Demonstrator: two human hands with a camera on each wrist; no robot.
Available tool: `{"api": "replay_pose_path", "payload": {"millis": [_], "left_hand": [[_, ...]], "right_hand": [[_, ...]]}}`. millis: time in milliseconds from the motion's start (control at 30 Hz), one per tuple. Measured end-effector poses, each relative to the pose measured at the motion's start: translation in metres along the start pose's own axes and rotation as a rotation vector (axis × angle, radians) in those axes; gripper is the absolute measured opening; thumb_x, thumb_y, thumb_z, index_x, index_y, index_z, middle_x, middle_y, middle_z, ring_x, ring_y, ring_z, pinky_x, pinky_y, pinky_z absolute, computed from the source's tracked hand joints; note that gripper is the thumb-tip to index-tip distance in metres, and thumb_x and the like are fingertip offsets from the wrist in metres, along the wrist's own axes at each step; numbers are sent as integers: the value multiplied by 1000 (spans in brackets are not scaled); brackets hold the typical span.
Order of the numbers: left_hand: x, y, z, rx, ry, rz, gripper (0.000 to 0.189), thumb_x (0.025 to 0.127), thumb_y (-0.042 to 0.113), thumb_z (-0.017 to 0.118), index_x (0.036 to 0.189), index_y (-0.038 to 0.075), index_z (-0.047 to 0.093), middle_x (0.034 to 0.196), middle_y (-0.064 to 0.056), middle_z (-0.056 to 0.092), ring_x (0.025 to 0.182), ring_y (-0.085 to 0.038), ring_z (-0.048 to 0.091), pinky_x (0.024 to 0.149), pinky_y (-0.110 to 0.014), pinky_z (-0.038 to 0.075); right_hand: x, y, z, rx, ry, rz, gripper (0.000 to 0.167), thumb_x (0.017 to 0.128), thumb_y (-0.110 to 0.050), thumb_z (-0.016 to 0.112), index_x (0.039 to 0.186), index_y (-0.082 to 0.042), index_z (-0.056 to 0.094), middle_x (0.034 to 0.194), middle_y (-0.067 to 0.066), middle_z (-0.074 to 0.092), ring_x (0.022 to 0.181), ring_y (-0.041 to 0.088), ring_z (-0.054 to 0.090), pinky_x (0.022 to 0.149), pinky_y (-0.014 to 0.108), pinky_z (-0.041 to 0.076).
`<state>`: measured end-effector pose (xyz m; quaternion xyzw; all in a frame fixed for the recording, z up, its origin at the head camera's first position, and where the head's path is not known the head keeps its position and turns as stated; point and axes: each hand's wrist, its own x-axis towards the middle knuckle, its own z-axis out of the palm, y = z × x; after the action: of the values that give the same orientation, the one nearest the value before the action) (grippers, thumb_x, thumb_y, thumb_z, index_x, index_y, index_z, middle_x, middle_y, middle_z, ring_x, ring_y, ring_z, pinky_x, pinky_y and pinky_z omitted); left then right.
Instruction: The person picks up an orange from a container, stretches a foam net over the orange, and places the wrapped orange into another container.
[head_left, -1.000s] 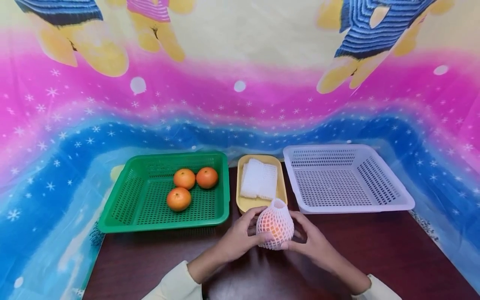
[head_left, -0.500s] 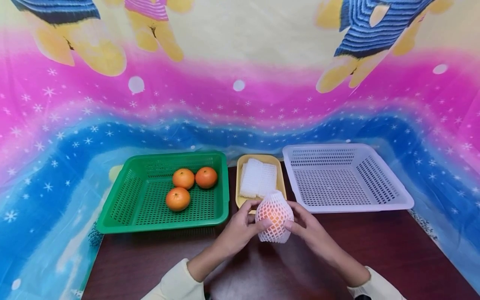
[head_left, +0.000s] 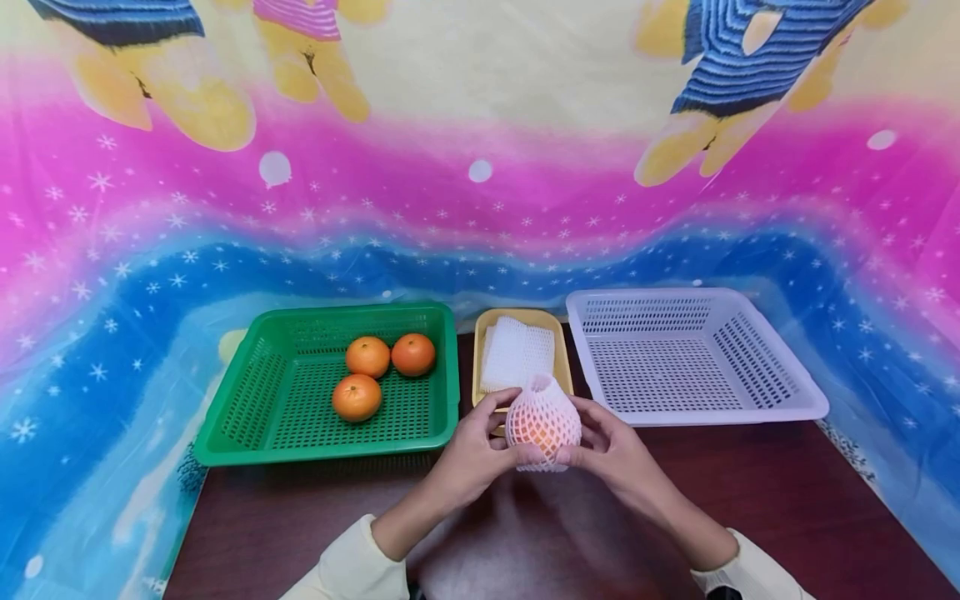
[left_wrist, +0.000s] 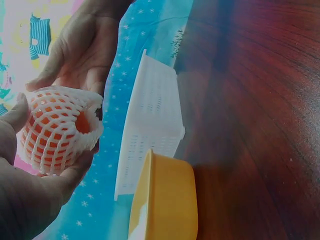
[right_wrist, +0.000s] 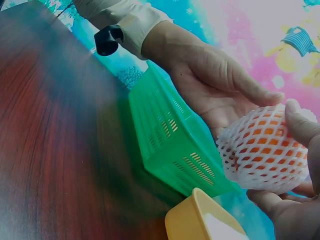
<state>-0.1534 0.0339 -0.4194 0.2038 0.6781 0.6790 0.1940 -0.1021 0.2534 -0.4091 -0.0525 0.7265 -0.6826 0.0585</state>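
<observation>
a: what's moved?
b: both hands and the fruit (head_left: 542,435) shift a bit fwd vs 1 sec ago, twd the yellow tray (head_left: 486,402). baskets and loose fruit stay put.
a: left hand (head_left: 472,454)?
b: curled round its side of the fruit, thumb on the near face, gripping thru the foam net (head_left: 542,390).
a: right hand (head_left: 617,457)?
b: same hold, opp side, thumb near the other thumb. so it's a 2-hand grip, fruit btwn them.
a: where's the fruit exactly?
b: up off the dark table (head_left: 750,500), at the near end of the tray in the head view. net's round it, narrowing to an open neck on top. left wrist cam shows bare orange thru a hole in the net.
a: in the tray?
b: folded white nets (head_left: 517,354), lying flat.
a: left of that?
b: green basket (head_left: 330,457) w/ 3 orange fruits (head_left: 357,398), 2 at the back, 1 in front.
a: and right?
b: white basket (head_left: 712,417), perforated, just beside the tray.
a: backdrop?
b: printed cloth (head_left: 480,217), pink/blue w/ snowflakes. pale sleeves (head_left: 352,558) on both arms.
</observation>
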Motion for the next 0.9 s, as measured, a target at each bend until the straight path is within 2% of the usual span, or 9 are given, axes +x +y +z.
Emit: {"api": "replay_pose_path", "payload": {"millis": [67, 233, 333, 433, 500, 567, 700, 767, 900], "left_hand": [[-1, -1, 0, -31, 16, 10, 86, 82, 23, 88, 153, 7, 43, 144, -22, 57, 120, -31, 68, 89, -34, 63], [-2, -5, 0, -91, 43, 53, 87, 77, 29, 90, 151, 9, 49, 143, -21, 59, 121, -29, 67, 88, -29, 62], [-2, -8, 1, -70, 45, 76, 84, 79, 30, 88, 152, 13, 50, 144, -18, 58, 119, -27, 68, 87, -28, 62], [-3, -8, 2, -10, 45, 83, 86, 79, 30, 88, 154, 18, 47, 145, -14, 59, 118, -25, 69, 88, -27, 62], [-3, -7, 3, 26, 47, 85, 90, 78, 30, 89, 155, 22, 45, 145, -12, 59, 117, -23, 70, 89, -27, 61], [-4, -5, 4, 62, 56, 82, 94, 75, 32, 91, 156, 25, 44, 145, -10, 60, 116, -21, 70, 89, -27, 61], [-5, -2, 6, 117, 77, 71, 95, 74, 36, 90, 156, 24, 44, 144, -8, 62, 115, -19, 71, 90, -26, 61], [-6, -1, 6, 131, 85, 56, 94, 74, 38, 90, 155, 23, 45, 143, -8, 62, 115, -18, 70, 90, -25, 61], [-6, 1, 4, 130, 91, 46, 89, 75, 39, 89, 153, 20, 49, 142, -7, 63, 117, -18, 68, 91, -26, 60]], "right_hand": [[0, 0, -1, 8, -22, -1, 82, 90, -10, 79, 153, 12, 32, 153, 38, 39, 120, 1, 61, 96, 24, 58], [2, 0, -1, 14, -59, -22, 86, 88, -10, 80, 154, 14, 29, 155, 39, 35, 120, 2, 62, 96, 26, 58], [2, 0, -1, 4, -45, -30, 86, 88, -10, 80, 153, 16, 30, 153, 41, 36, 119, 2, 63, 95, 26, 58], [2, 0, -1, -19, 1, -62, 85, 85, -11, 81, 152, 14, 34, 151, 39, 40, 119, 0, 63, 95, 25, 58], [2, 0, -1, -22, 28, -109, 83, 84, -9, 82, 151, 12, 38, 152, 32, 45, 122, -1, 61, 97, 24, 57], [2, 0, -1, -6, 35, -164, 81, 83, -7, 81, 151, 10, 39, 153, 17, 51, 126, -2, 59, 99, 23, 56], [3, 4, -1, 66, -23, -264, 79, 85, -3, 78, 151, 12, 37, 149, -11, 54, 134, -1, 54, 102, 23, 54], [4, 6, -1, 92, -56, -292, 78, 87, -3, 76, 151, 12, 35, 148, -15, 54, 135, 1, 54, 103, 23, 53], [5, 7, 0, 85, -78, -289, 77, 88, -3, 75, 152, 10, 33, 149, -11, 53, 134, 3, 55, 103, 25, 54]]}}
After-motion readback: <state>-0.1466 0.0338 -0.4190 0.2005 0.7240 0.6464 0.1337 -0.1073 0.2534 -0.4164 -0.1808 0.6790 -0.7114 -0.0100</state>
